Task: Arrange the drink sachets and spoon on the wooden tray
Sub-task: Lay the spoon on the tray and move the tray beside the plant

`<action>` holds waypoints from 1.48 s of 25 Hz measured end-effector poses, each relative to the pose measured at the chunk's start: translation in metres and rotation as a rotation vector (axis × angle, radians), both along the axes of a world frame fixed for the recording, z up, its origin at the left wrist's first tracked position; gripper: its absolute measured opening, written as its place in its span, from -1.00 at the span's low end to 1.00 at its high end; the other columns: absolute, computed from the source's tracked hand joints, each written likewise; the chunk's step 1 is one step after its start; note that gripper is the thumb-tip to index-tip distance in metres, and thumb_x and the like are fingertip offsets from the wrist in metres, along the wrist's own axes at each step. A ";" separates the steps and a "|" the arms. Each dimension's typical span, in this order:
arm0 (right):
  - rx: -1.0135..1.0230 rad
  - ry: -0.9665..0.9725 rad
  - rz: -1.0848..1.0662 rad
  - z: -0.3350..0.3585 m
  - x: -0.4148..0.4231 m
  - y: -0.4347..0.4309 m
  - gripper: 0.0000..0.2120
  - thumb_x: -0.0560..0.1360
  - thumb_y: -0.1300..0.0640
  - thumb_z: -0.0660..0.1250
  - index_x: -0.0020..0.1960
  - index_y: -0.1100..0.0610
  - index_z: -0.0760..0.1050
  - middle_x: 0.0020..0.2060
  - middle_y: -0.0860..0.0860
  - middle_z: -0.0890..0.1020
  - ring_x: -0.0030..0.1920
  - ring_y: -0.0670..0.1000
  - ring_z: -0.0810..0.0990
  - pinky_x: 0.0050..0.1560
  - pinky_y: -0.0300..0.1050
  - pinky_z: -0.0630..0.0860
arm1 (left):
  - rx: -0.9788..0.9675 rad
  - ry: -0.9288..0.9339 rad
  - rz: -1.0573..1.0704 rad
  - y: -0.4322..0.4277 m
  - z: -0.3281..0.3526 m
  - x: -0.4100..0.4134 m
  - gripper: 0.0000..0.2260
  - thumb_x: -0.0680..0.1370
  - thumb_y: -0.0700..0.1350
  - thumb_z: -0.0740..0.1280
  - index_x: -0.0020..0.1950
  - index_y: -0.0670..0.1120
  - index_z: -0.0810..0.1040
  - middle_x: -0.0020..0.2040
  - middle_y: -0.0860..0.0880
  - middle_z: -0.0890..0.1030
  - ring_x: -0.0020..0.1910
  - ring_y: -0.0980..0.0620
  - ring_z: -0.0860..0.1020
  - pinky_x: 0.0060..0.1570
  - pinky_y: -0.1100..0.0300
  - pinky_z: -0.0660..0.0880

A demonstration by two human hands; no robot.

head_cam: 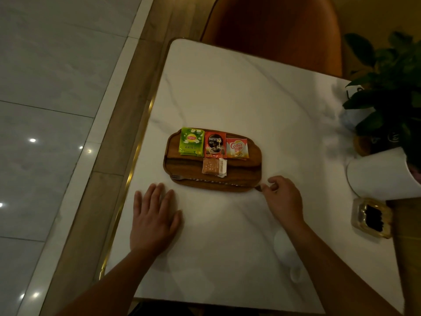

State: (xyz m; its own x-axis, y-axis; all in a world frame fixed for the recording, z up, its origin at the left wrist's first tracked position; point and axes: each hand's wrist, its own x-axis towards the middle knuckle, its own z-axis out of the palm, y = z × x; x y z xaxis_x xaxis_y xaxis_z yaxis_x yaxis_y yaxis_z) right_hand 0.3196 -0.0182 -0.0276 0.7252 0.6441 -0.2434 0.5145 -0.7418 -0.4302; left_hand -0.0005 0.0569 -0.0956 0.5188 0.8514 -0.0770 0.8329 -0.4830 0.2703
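A dark wooden tray [250, 165] lies on the white marble table [227, 247]. Along its far edge sit a green Lipton sachet [191, 142], a red Nescafe sachet [214, 144] and a white Coffee mate sachet [237, 148], side by side. A brown and white sachet [214, 166] lies just in front of the Nescafe one. The slim metal spoon [211, 180] rests lengthwise along the tray's near edge. My right hand [282, 197] pinches its handle end at the tray's right corner. My left hand [155, 215] lies flat and open on the table, near the tray's left front.
A white plant pot [376, 176] with a leafy plant [391, 87] stands at the right edge, and a glass ashtray [371, 217] sits in front of it. An orange chair [273, 30] stands beyond the table. The table's left edge drops to the floor.
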 end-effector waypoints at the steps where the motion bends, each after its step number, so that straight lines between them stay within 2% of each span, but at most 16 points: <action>1: -0.015 0.062 -0.029 -0.003 0.001 0.000 -0.73 0.49 0.02 0.41 0.11 0.14 0.57 -0.12 0.04 0.61 -0.10 0.10 0.61 -0.06 -0.06 0.53 | 0.001 -0.003 0.001 0.000 -0.001 0.000 -0.42 0.58 0.23 0.11 0.50 -0.07 0.38 0.55 -0.19 0.33 0.59 -0.17 0.16 0.55 -0.26 0.02; 4: 0.055 0.283 -0.202 -0.011 0.002 0.001 -0.81 0.47 0.06 0.42 0.04 0.12 0.57 -0.17 0.09 0.67 -0.24 0.10 0.67 -0.09 0.11 0.65 | 0.012 -0.006 0.001 0.000 -0.003 0.000 -0.42 0.58 0.23 0.11 0.50 -0.07 0.37 0.55 -0.20 0.32 0.59 -0.17 0.16 0.55 -0.26 0.03; 6: 0.165 0.430 -0.318 -0.015 0.001 0.001 -0.93 0.48 0.18 0.41 -0.05 0.14 0.57 -0.20 0.20 0.67 -0.36 0.07 0.64 -0.17 0.12 0.68 | 0.015 -0.003 0.000 -0.001 -0.004 0.000 -0.42 0.58 0.23 0.11 0.50 -0.08 0.38 0.55 -0.20 0.32 0.59 -0.17 0.16 0.55 -0.27 0.04; 8: 0.231 0.474 -0.369 -0.016 0.001 0.000 -0.96 0.48 0.26 0.39 -0.12 0.15 0.58 -0.26 0.23 0.67 -0.40 0.08 0.61 -0.18 0.14 0.66 | 0.018 0.001 0.000 0.000 -0.004 -0.001 -0.41 0.58 0.23 0.11 0.50 -0.09 0.38 0.55 -0.20 0.32 0.59 -0.18 0.16 0.55 -0.26 0.03; 13: 0.277 0.515 -0.372 -0.017 0.003 0.002 -0.90 0.46 0.34 0.40 -0.18 0.18 0.59 -0.34 0.19 0.63 -0.45 0.04 0.58 -0.25 0.04 0.64 | 0.013 0.010 -0.003 0.000 -0.001 -0.001 -0.40 0.58 0.23 0.12 0.50 -0.09 0.39 0.55 -0.20 0.33 0.59 -0.18 0.17 0.56 -0.26 0.03; 17: 0.326 0.636 -0.439 -0.018 0.004 0.008 -0.89 0.44 0.41 0.40 -0.20 0.25 0.58 -0.37 0.19 0.62 -0.49 0.01 0.58 -0.44 -0.13 0.59 | -0.001 0.027 -0.001 0.000 0.002 0.000 -0.41 0.58 0.22 0.13 0.50 -0.09 0.41 0.55 -0.20 0.33 0.59 -0.18 0.18 0.56 -0.26 0.04; 19: 0.344 0.678 -0.482 -0.018 0.002 0.009 -0.90 0.43 0.43 0.40 -0.19 0.27 0.59 -0.39 0.19 0.64 -0.47 0.03 0.61 -0.43 -0.14 0.59 | -0.002 0.028 -0.003 0.000 0.002 0.000 -0.41 0.58 0.22 0.13 0.50 -0.10 0.41 0.55 -0.20 0.34 0.59 -0.18 0.18 0.55 -0.27 0.05; 26: 0.346 0.631 -0.406 -0.016 -0.003 0.016 -0.86 0.45 0.38 0.40 -0.22 0.20 0.60 -0.41 0.16 0.62 -0.47 0.00 0.59 -0.41 -0.12 0.63 | -0.004 0.015 -0.003 -0.001 0.002 0.001 -0.42 0.58 0.22 0.14 0.50 -0.09 0.39 0.55 -0.20 0.33 0.59 -0.18 0.17 0.55 -0.27 0.04; 30: 0.329 0.517 -0.357 -0.015 0.001 0.023 -0.87 0.47 0.32 0.42 -0.20 0.14 0.62 -0.37 0.17 0.65 -0.40 0.06 0.60 -0.26 0.00 0.66 | -0.003 0.002 -0.002 -0.001 0.001 0.000 -0.42 0.57 0.21 0.14 0.49 -0.09 0.40 0.55 -0.20 0.33 0.59 -0.18 0.17 0.55 -0.27 0.04; 34: 0.341 0.491 -0.348 -0.017 0.002 0.026 -0.96 0.46 0.31 0.43 -0.13 0.21 0.64 -0.34 0.20 0.65 -0.38 0.10 0.60 -0.19 0.07 0.64 | -0.003 -0.002 0.003 -0.001 0.000 0.000 -0.42 0.57 0.22 0.13 0.49 -0.09 0.40 0.55 -0.20 0.33 0.59 -0.18 0.17 0.55 -0.27 0.05; 37: 0.339 0.491 -0.334 -0.018 0.004 0.026 -0.95 0.46 0.32 0.42 -0.10 0.25 0.65 -0.34 0.18 0.64 -0.38 0.07 0.58 -0.20 0.04 0.63 | 0.000 0.010 -0.002 -0.001 0.000 0.000 -0.41 0.58 0.23 0.12 0.49 -0.09 0.39 0.55 -0.21 0.33 0.59 -0.18 0.18 0.55 -0.27 0.04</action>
